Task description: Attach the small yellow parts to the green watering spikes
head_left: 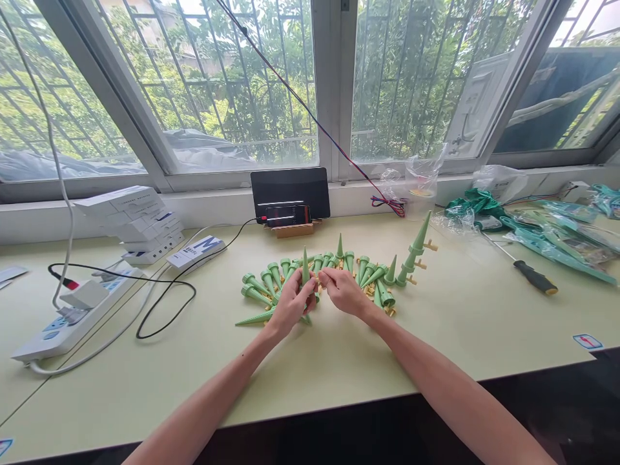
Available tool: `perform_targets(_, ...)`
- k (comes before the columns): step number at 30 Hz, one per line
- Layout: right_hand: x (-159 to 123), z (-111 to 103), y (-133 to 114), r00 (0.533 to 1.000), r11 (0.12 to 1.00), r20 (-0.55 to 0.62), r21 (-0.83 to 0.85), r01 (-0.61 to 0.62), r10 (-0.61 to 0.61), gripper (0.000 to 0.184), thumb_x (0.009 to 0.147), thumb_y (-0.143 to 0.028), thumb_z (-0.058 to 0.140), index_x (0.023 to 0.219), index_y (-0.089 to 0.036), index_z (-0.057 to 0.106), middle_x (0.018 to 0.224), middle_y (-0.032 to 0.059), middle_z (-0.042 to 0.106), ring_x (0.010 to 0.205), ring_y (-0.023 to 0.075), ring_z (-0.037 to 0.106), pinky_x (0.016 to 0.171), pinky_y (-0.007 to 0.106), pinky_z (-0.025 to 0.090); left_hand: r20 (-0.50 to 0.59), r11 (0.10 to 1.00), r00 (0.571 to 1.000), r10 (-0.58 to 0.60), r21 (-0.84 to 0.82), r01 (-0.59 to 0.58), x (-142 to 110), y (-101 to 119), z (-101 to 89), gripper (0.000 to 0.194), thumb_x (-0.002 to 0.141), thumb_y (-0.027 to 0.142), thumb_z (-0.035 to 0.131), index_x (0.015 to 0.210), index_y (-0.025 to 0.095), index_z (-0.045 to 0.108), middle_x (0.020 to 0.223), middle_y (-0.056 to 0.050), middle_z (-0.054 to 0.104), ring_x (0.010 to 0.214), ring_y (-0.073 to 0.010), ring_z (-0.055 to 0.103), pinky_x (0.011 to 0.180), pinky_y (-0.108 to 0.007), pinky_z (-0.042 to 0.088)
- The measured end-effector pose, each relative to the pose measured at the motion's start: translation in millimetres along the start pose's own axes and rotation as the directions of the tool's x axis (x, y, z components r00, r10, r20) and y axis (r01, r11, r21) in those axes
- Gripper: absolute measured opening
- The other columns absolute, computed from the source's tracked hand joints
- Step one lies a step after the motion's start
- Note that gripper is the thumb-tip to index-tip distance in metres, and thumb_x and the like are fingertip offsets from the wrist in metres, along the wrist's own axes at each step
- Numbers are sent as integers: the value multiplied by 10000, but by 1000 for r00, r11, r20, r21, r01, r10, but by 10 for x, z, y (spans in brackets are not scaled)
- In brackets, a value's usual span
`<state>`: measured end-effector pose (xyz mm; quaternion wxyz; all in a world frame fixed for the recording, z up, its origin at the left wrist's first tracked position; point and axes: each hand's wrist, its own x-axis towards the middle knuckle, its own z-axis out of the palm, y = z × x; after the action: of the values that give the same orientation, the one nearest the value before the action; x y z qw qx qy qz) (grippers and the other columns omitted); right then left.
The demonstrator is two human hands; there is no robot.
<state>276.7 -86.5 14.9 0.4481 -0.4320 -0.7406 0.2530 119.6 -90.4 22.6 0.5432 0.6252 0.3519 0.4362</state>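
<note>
A pale desk (460, 336) carries everything, and on it green spikes (256, 294) fan out in a loose arc just beyond and around the hands, many with their wide ends turned away, probably so that each lies within easy reach. At the left, a power strip (36, 347) sits near the desk's side, perhaps to feed the cables without crossing the working spot. Behind the arc, a tablet (290, 187) leans upright near the window, with a phone (285, 215) propped in front, likely angled for viewing. To the right, several spikes are nested into a leaning tower (415, 244), their yellow side fittings jutting outward, which seems to save room. The left hand (290, 303) wraps around one upright green spike (305, 265), seemingly to steady it point up, while the right hand (346, 294) meets it from the side, thumb and fingertips pressed together beside the spike, as if for fine control. Fingers cover the held spike's lower part, and whether the right fingertips grip a small part cannot be told. Both hands mask the middle of the arc; its spikes overlap, so fittings beneath are hard to make out, and the forearms are cut off below.
</note>
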Motion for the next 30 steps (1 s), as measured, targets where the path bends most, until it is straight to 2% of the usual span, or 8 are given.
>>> perform_targets(9, -2, -11, -31, 1000, 999, 11, 45, -26, 25, 377, 987, -350, 350, 643, -201, 376, 576, -34, 391, 543, 116, 342, 547, 257, 274, -15, 1000, 1000, 21, 4, -21, -7, 9, 25, 237, 909, 403, 572, 859, 208, 447, 689, 49, 465, 423, -58, 394, 384, -209, 252)
perform_targets(18, 15, 9, 9, 993, 962, 70, 253, -106, 91, 433, 974, -435, 379, 605, -216, 320, 489, -52, 354, 466, 100, 310, 487, 252, 254, -10, 998, 998, 59, 11, -59, -5, 9, 25, 237, 904, 411, 576, 881, 205, 461, 672, 55, 457, 415, -54, 388, 387, -202, 258)
perform_targets(30, 17, -7, 1, 981, 912, 137, 370, -178, 136, 433, 955, -459, 415, 605, -218, 333, 455, -66, 330, 421, 83, 265, 435, 237, 232, -13, 998, 998, 59, -4, -59, -12, 22, 22, 238, 893, 409, 600, 870, 203, 482, 686, 47, 470, 424, -54, 383, 393, -210, 263)
